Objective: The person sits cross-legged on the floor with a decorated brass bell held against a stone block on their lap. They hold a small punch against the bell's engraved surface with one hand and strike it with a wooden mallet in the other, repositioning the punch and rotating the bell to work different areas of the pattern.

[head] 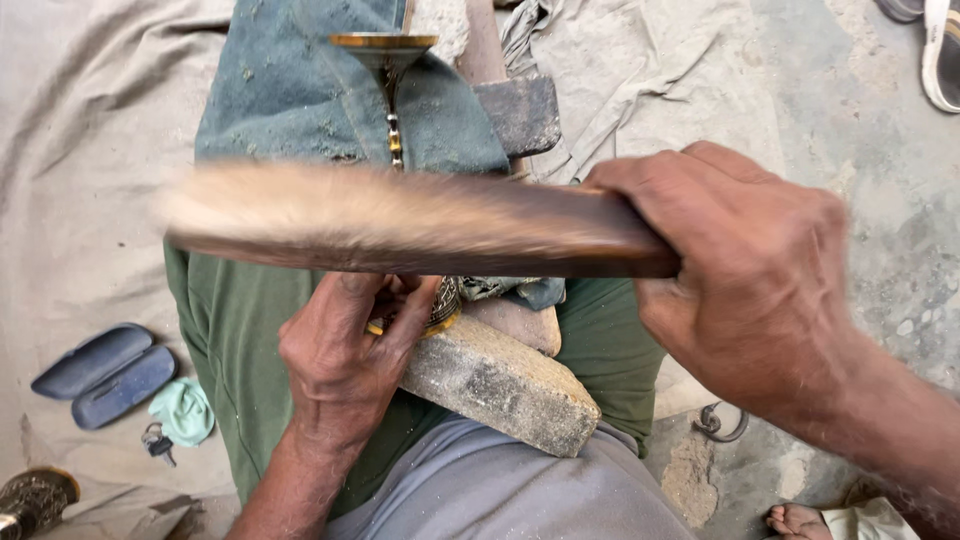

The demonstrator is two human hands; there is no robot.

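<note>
My right hand (pixel 752 270) grips the dark wooden handle of a long bristle brush (pixel 400 215), which is blurred and lies crosswise over a slender brass stemmed piece (pixel 388 60). Its flared brass top shows above the brush, resting on a blue-green cloth (pixel 300 90). My left hand (pixel 345 355) is closed around the ornate brass base (pixel 443 308) of that piece, just below the brush. The stem's middle is hidden behind the brush. A grey stone block (pixel 500 385) lies under the left hand on my lap.
An open blue spectacle case (pixel 105 372), a mint cloth (pixel 185 410) and keys (pixel 157 441) lie at left on beige sheeting. A carved brass item (pixel 32 500) sits bottom left. A dark metal block (pixel 520 112) rests behind the cloth. Sandals (pixel 935 50) and a bare foot (pixel 795 520) are at right.
</note>
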